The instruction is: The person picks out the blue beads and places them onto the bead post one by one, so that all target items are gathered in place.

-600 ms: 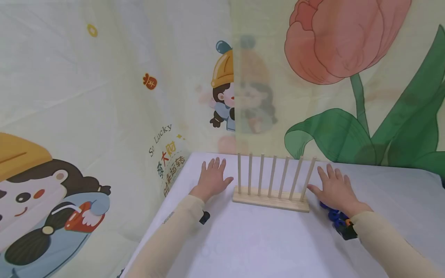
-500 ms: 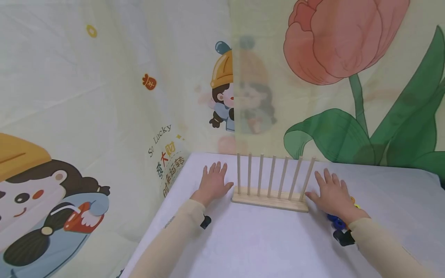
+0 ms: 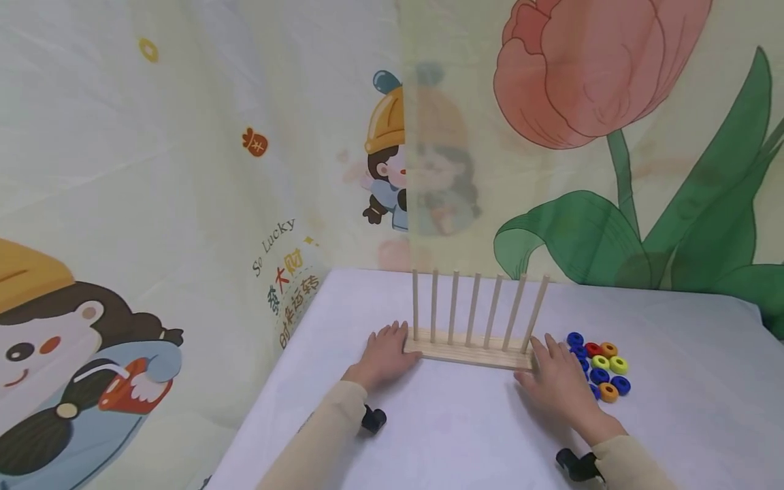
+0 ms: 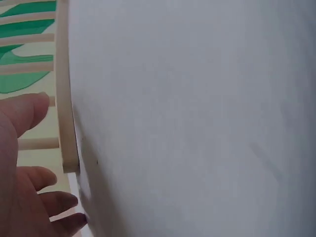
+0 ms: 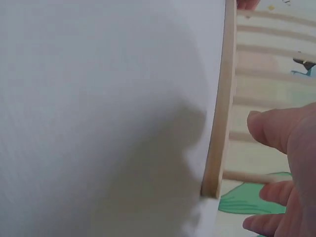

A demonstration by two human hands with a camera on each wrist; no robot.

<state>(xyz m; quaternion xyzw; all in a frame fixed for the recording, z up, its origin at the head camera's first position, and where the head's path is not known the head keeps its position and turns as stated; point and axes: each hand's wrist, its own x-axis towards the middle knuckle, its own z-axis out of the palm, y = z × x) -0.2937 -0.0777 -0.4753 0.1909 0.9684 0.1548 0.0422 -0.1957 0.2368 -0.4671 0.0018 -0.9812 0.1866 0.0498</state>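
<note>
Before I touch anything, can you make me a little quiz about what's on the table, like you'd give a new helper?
1. Count: how many pegs stand up from the rack?

2. True or false: there are beads on some of the pegs.

3. Fill the gap: the fingers nearest the beads are the person's ____ ones.

Key:
1. Seven.
2. False; the pegs are all bare, and the beads that show lie on the table beside the rack.
3. Right.
</note>
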